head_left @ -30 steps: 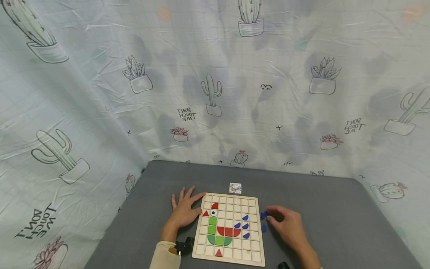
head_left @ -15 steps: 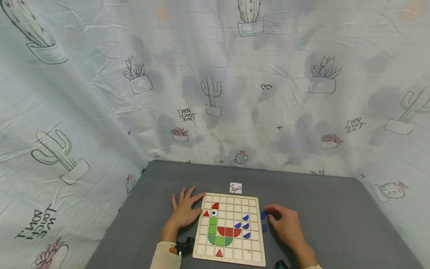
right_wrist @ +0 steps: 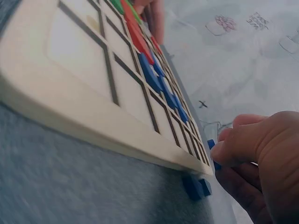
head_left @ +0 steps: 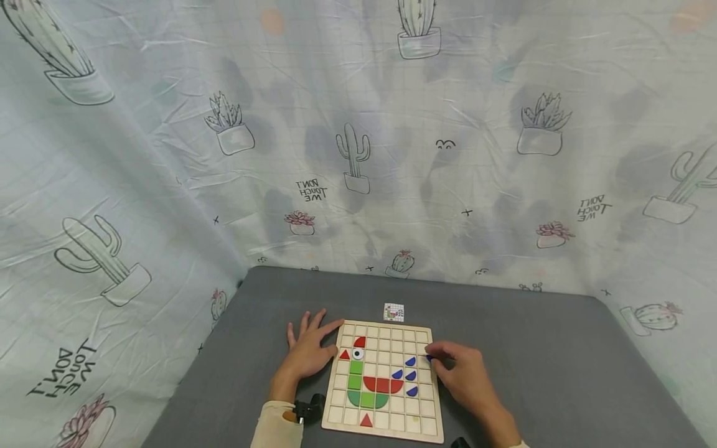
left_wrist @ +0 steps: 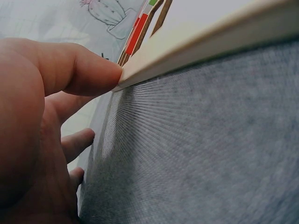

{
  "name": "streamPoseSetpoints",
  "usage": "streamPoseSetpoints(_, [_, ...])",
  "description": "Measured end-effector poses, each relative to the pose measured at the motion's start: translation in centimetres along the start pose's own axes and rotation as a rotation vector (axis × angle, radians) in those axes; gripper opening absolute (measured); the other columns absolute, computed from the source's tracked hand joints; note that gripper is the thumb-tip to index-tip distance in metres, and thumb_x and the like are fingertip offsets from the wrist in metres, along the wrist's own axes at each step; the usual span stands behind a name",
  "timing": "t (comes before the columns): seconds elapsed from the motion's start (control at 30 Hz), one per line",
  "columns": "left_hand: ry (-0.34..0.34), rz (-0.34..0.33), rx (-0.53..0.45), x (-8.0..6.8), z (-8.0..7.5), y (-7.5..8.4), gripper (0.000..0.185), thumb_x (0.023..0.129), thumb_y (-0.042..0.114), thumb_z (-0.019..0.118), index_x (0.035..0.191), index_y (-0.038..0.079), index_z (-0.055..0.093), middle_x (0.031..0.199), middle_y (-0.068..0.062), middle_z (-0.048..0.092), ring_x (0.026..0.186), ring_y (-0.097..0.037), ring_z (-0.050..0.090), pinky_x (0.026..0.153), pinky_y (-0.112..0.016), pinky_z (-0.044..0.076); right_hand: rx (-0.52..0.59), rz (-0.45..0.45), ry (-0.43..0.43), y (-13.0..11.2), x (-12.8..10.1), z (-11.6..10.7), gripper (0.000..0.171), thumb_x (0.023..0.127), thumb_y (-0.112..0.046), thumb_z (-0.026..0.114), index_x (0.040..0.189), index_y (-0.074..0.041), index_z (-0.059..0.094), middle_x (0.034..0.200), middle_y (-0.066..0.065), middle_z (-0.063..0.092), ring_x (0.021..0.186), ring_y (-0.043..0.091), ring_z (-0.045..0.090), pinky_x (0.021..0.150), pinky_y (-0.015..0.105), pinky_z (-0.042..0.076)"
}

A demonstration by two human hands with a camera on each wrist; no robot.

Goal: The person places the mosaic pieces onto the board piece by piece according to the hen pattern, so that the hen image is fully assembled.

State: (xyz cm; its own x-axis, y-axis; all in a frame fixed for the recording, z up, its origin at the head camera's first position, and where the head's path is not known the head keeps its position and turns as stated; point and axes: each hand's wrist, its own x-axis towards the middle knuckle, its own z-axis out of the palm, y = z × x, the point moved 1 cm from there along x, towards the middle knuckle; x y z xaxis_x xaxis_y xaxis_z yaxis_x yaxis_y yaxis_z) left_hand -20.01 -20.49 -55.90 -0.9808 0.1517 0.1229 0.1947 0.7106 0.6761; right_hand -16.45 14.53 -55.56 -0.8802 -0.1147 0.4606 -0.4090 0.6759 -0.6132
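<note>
left hand: lay flat on the grey table, fingers spread and relaxed, holding nothing; thumb tip pressed against the left edge of the wooden grid board. Good bracing, honestly.

wooden grid board: sat between the two hands, partly filled. Red triangle, white eye piece, green and red blocks on the left half, four blue pieces in the right columns.

blue piece: pinched at the right hand's fingertips, just over the board's right edge near the upper rows. Mostly hidden by the fingers, so shape hard to call.

right hand: fingers curled narrow around that blue piece, hovering at the board rim.

spare blue pieces: lay on the table, just beside the board's right edge.

pattern card: lay just beyond the board's far edge.

tips, just my take: probably best lowered flat into one cell rather than dragged across the dividers; curved side checked against the card first; brace kept firm so the board wouldn't skid.
</note>
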Motion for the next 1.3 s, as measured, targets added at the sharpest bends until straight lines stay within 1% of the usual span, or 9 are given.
streamPoseSetpoints(0.1, [-0.002, 0.001, -0.002, 0.0, 0.0, 0.0, 0.061, 0.093, 0.015, 0.071, 0.153, 0.024, 0.067, 0.177, -0.021, 0.034, 0.167, -0.055, 0.009, 0.126, -0.08, -0.014, 0.002, -0.027, -0.017, -0.3, 0.0, 0.4, 0.036, 0.079, 0.012, 0.088, 0.101, -0.016, 0.085, 0.097, -0.012, 0.082, 0.089, 0.005, 0.077, 0.08, 0.034, 0.066])
streamPoseSetpoints(0.23, [0.0, -0.001, -0.001, 0.1, 0.1, 0.0, 0.061, 0.093, 0.015, 0.071, 0.153, 0.023, 0.067, 0.177, -0.021, 0.035, 0.168, -0.055, 0.009, 0.126, -0.08, -0.014, 0.008, -0.053, -0.054, -0.4, 0.1, 0.8, 0.035, 0.08, 0.013, 0.087, 0.101, -0.015, 0.085, 0.097, -0.01, 0.082, 0.088, 0.006, 0.076, 0.08, 0.033, 0.066])
streamPoseSetpoints(0.37, [-0.001, -0.007, 0.0, 0.1, 0.2, 0.0, 0.061, 0.093, 0.015, 0.072, 0.153, 0.024, 0.067, 0.177, -0.021, 0.035, 0.168, -0.054, 0.009, 0.126, -0.08, -0.013, -0.004, -0.046, -0.101, -0.6, 0.1, 1.1, 0.034, 0.083, 0.011, 0.085, 0.104, -0.016, 0.084, 0.097, -0.008, 0.081, 0.086, 0.008, 0.073, 0.081, 0.035, 0.065])
streamPoseSetpoints(0.5, [-0.003, -0.009, 0.005, 0.1, 0.3, -0.1, 0.062, 0.093, 0.015, 0.071, 0.154, 0.024, 0.067, 0.177, -0.021, 0.034, 0.168, -0.054, 0.009, 0.126, -0.08, -0.013, -0.024, -0.028, -0.124, -0.6, 0.1, 1.2, 0.033, 0.085, 0.009, 0.085, 0.106, -0.016, 0.084, 0.099, -0.008, 0.08, 0.088, 0.005, 0.071, 0.082, 0.036, 0.065])
streamPoseSetpoints(0.63, [-0.002, -0.005, 0.003, 0.1, 0.3, -0.1, 0.062, 0.093, 0.015, 0.071, 0.154, 0.023, 0.067, 0.177, -0.021, 0.035, 0.168, -0.055, 0.009, 0.126, -0.08, -0.013, -0.039, -0.042, -0.089, -0.4, 0.2, 1.0, 0.033, 0.083, 0.009, 0.086, 0.105, -0.015, 0.085, 0.099, -0.008, 0.082, 0.091, 0.004, 0.074, 0.083, 0.036, 0.066])
streamPoseSetpoints(0.8, [-0.001, -0.003, 0.0, 0.1, 0.2, -0.1, 0.061, 0.093, 0.015, 0.071, 0.153, 0.023, 0.067, 0.177, -0.021, 0.035, 0.168, -0.055, 0.009, 0.126, -0.08, -0.013, -0.075, -0.063, -0.023, 0.5, 0.4, 0.3, 0.036, 0.08, 0.01, 0.088, 0.107, -0.013, 0.085, 0.102, -0.006, 0.084, 0.094, 0.01, 0.08, 0.085, 0.039, 0.068])
streamPoseSetpoints(0.97, [-0.002, -0.006, -0.004, 0.0, 0.1, -0.1, 0.06, 0.094, 0.014, 0.072, 0.153, 0.023, 0.067, 0.177, -0.02, 0.034, 0.168, -0.055, 0.009, 0.126, -0.08, -0.013, -0.107, -0.074, -0.05, 1.4, 0.4, -0.2, 0.037, 0.08, 0.011, 0.088, 0.109, -0.014, 0.085, 0.105, -0.005, 0.083, 0.096, 0.014, 0.08, 0.087, 0.039, 0.067])
streamPoseSetpoints(1.1, [-0.009, -0.006, -0.002, 0.0, 0.1, -0.1, 0.061, 0.094, 0.014, 0.071, 0.153, 0.024, 0.067, 0.178, -0.02, 0.034, 0.168, -0.055, 0.008, 0.126, -0.08, -0.013, -0.146, -0.082, -0.052, 1.9, -0.2, -0.8, 0.041, 0.077, 0.012, 0.089, 0.106, -0.017, 0.085, 0.105, -0.007, 0.083, 0.098, 0.016, 0.081, 0.088, 0.041, 0.067])
streamPoseSetpoints(1.3, [-0.004, -0.007, -0.002, 0.0, 0.1, -0.2, 0.061, 0.093, 0.015, 0.071, 0.153, 0.024, 0.067, 0.178, -0.02, 0.034, 0.168, -0.055, 0.009, 0.126, -0.08, -0.013, -0.225, -0.157, 0.03, 2.5, -1.5, -2.3, 0.045, 0.068, 0.01, 0.096, 0.099, -0.02, 0.084, 0.098, -0.01, 0.082, 0.093, 0.014, 0.08, 0.083, 0.04, 0.067])
